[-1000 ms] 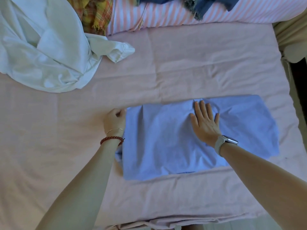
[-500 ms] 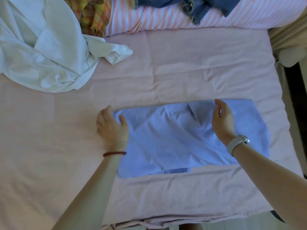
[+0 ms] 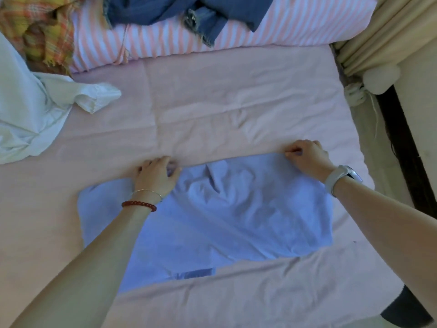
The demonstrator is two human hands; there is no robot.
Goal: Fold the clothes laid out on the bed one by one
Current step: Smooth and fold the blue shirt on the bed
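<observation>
Both hands grip the far edge of the light blue garment point(image 3: 231, 214), which lies half folded on the pink bed sheet point(image 3: 212, 110): my left hand point(image 3: 155, 176) bunches the cloth, my right hand point(image 3: 306, 158) pinches its far right corner. I judge both should lift evenly, keeping the edge taut. White shirt point(image 3: 26, 114), plaid cloth point(image 3: 37, 27) and denim point(image 3: 212, 13) lie well apart, obstructing nothing.

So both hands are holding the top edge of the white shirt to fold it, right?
Not quite. In the head view, the left hand and right hand grip the top edge of the light blue shirt. The white shirt lies untouched at the far left.
</observation>
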